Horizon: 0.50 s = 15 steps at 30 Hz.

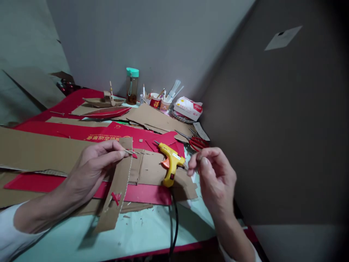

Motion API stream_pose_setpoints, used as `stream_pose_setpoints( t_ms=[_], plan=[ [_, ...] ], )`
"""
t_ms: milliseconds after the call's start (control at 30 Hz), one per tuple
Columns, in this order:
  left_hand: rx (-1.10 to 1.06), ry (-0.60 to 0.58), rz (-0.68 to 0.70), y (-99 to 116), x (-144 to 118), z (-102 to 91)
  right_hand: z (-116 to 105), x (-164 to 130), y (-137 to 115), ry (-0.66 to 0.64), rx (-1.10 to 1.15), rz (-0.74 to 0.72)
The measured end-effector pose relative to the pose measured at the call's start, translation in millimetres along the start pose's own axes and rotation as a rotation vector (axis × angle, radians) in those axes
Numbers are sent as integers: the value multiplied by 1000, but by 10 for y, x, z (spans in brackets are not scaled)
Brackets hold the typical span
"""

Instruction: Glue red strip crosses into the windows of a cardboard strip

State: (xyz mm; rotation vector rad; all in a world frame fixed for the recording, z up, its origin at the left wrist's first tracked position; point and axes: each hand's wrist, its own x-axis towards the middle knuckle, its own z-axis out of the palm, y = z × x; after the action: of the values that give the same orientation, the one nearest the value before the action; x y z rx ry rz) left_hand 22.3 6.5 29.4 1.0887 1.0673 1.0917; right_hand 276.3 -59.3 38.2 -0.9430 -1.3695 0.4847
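Note:
My left hand (94, 165) is closed in a pinch on a thin stick (140, 153), brownish and twisted-looking, that points to the right. Just beneath it a cardboard strip (116, 194) with small red scraps slants down toward the table's front; whether the hand touches it I cannot tell. My right hand (215, 182) is raised on the right with thumb and fingertips pressed together. Anything between them is too small to make out. Between the hands a yellow hot glue gun (172, 162) lies on the cardboard, nozzle pointing to the back left, its black cord (175, 218) running off the front edge.
Cardboard sheets (40, 149) and red card (100, 130) cover much of the table. Red-handled scissors (197, 142) lie near the right wall. Farther back stand a model boat (105, 100), a bottle (132, 87), cups of sticks (165, 104) and a tissue pack (188, 108).

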Motion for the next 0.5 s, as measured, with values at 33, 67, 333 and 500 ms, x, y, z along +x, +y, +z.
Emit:
stream_pose_setpoints(
  t_ms=[33, 67, 333, 500],
  plan=[
    [-10, -5, -6, -3, 3, -8, -139, -41, -74, -62, -63, 30],
    [-21, -12, -16, -8, 3, -15, -290, -87, -164, -135, -147, 39],
    [-139, -171, -132, 44, -113, 40, -874, -328, -664, -848, -315, 44],
    [-191, -223, -66, 50, -155, 97, -283, -269, -361, -356, -214, 117]
  ],
)
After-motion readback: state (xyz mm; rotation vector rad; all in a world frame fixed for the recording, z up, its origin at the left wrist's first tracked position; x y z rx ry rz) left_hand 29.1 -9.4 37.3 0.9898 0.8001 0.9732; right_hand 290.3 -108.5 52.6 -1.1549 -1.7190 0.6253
